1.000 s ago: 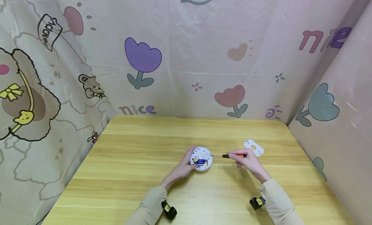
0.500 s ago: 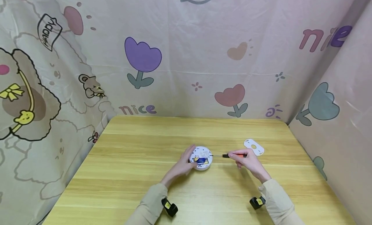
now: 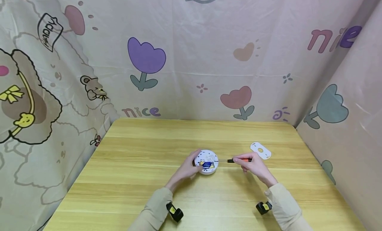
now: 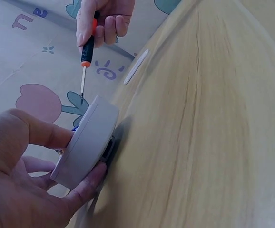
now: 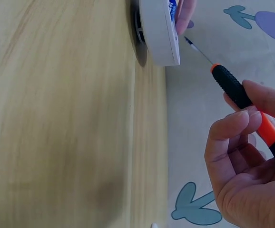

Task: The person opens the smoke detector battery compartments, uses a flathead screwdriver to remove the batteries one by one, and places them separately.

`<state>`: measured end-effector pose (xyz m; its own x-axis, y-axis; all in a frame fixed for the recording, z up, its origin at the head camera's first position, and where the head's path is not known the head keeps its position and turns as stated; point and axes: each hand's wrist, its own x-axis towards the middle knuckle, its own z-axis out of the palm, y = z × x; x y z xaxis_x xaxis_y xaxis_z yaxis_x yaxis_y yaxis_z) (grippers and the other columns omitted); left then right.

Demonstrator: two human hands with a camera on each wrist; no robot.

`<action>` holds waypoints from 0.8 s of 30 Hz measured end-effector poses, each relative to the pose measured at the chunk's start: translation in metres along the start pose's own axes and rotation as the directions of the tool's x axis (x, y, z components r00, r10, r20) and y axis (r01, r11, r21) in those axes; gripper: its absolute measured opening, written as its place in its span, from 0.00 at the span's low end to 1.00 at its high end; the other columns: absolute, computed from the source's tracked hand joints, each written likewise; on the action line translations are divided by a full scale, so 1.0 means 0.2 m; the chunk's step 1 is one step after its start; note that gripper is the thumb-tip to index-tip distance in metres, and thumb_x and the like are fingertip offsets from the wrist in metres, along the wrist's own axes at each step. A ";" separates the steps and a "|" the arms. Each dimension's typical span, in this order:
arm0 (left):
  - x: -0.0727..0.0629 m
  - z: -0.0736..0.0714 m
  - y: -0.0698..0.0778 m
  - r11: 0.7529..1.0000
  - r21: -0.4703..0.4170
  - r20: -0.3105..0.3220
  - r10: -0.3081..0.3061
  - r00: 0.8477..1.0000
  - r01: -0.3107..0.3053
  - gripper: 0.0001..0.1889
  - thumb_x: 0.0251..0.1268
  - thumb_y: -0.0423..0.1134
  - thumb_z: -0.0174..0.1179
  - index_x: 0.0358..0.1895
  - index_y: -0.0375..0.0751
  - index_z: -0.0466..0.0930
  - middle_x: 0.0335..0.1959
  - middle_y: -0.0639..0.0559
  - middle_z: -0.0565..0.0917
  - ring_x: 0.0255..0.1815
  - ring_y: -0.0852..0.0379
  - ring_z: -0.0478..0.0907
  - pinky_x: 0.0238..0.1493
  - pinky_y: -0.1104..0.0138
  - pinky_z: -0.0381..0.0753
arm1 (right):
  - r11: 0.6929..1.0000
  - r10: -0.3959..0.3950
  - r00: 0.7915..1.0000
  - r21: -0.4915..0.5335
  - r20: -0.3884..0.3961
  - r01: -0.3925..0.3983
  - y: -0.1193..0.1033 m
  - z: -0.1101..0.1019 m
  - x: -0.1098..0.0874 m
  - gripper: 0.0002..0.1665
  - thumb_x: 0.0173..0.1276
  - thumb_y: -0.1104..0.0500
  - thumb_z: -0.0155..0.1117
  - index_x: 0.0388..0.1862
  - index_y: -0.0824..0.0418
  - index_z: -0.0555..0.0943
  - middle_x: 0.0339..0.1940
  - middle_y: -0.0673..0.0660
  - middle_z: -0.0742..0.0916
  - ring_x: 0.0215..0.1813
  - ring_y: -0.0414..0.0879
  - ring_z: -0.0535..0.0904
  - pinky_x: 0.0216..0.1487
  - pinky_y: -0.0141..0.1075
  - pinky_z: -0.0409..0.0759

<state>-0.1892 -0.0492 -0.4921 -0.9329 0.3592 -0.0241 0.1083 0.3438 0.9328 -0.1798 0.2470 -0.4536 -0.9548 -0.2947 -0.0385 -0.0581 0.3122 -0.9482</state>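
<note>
A round white smoke alarm (image 3: 206,155) is held at its left side by my left hand (image 3: 188,167), thumb on its back face and fingers around the rim. In the left wrist view, its casing (image 4: 90,142) sits tilted close over the table, with a dark slotted part on the underside. A blue and yellow battery (image 3: 208,165) lies in its open back. My right hand (image 3: 254,165) grips a black and orange screwdriver (image 5: 230,85) between thumb and fingers. The shaft points left, and its tip hovers just off the alarm's back face in both wrist views.
A white oblong plate (image 3: 265,154) with a central hole lies on the wooden table (image 3: 149,144) beyond my right hand. A patterned curtain (image 3: 191,58) hangs behind the table and along both sides. Small black cameras (image 3: 264,207) are strapped at the wrists.
The screwdriver and right hand have shifted slightly left, the tip reaching farther over the alarm's face. My left hand keeps its hold on the alarm, nearly still.
</note>
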 end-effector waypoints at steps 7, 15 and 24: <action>0.01 0.00 0.00 1.000 -0.004 -0.008 -0.026 1.000 0.026 0.43 0.55 0.27 0.63 0.77 0.33 0.57 0.79 0.30 0.58 0.79 0.28 0.54 0.79 0.33 0.49 | 0.988 0.002 1.000 -0.154 0.025 0.002 -0.04 0.00 0.00 0.20 0.70 0.55 0.67 0.51 0.70 0.86 0.12 0.49 0.77 0.16 0.40 0.72 0.21 0.31 0.73; 0.01 0.00 0.00 0.998 -0.034 -0.011 -0.058 0.998 0.058 0.43 0.54 0.26 0.64 0.77 0.35 0.58 0.79 0.30 0.57 0.80 0.28 0.52 0.79 0.33 0.47 | 0.973 0.016 1.000 -0.229 0.026 -0.010 -0.10 0.01 0.01 0.18 0.68 0.54 0.69 0.49 0.67 0.88 0.18 0.53 0.83 0.15 0.40 0.71 0.16 0.27 0.67; 0.01 0.00 0.01 0.996 -0.058 -0.012 -0.068 0.998 0.067 0.43 0.53 0.25 0.64 0.77 0.34 0.59 0.79 0.30 0.57 0.80 0.28 0.52 0.79 0.33 0.47 | 0.930 -0.042 0.997 -0.363 0.061 0.061 -0.18 0.03 0.03 0.13 0.69 0.56 0.67 0.45 0.62 0.90 0.39 0.65 0.91 0.14 0.38 0.70 0.15 0.29 0.69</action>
<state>-0.1906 -0.0485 -0.4891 -0.9422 0.3247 -0.0829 0.0255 0.3161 0.9484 -0.1816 0.2278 -0.4209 -0.9319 -0.3623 -0.0183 -0.2184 0.6004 -0.7693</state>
